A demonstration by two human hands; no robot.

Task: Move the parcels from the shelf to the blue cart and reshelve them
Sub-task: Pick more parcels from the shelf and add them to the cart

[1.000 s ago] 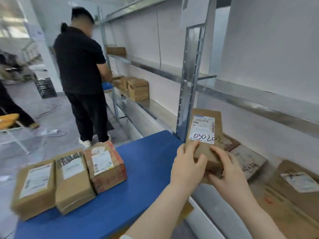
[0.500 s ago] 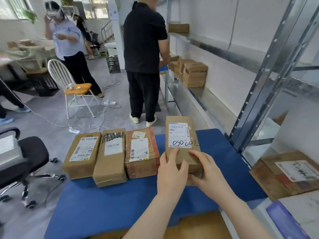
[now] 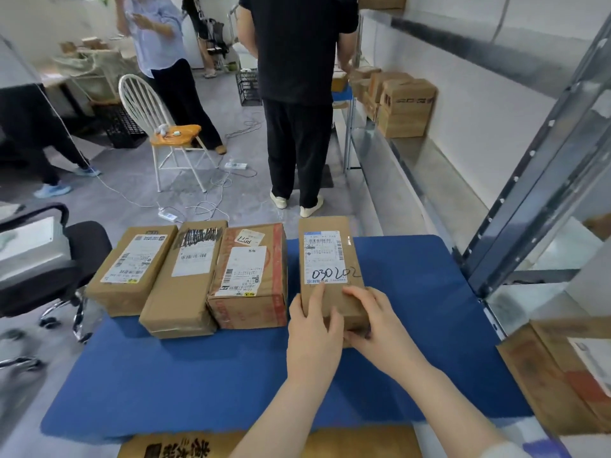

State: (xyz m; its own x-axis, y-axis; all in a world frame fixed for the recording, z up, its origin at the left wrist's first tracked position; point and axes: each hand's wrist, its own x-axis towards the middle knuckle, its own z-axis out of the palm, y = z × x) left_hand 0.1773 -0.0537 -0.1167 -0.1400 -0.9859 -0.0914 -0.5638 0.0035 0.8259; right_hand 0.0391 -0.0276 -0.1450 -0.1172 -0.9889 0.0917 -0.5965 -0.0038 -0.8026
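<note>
Holding one parcel on the blue cart — left hand, right hand, both grips closed around it.

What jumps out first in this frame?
Both hands, left and right, grip the near end of a brown parcel marked 030202 on the blue cart. To its left, three more parcels lie side by side. Behind the cart, a person in black stands at the metal shelf.

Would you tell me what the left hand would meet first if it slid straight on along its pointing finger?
The left hand already rests on the handwritten parcel; its finger would likely just run up that parcel's white label.
</note>
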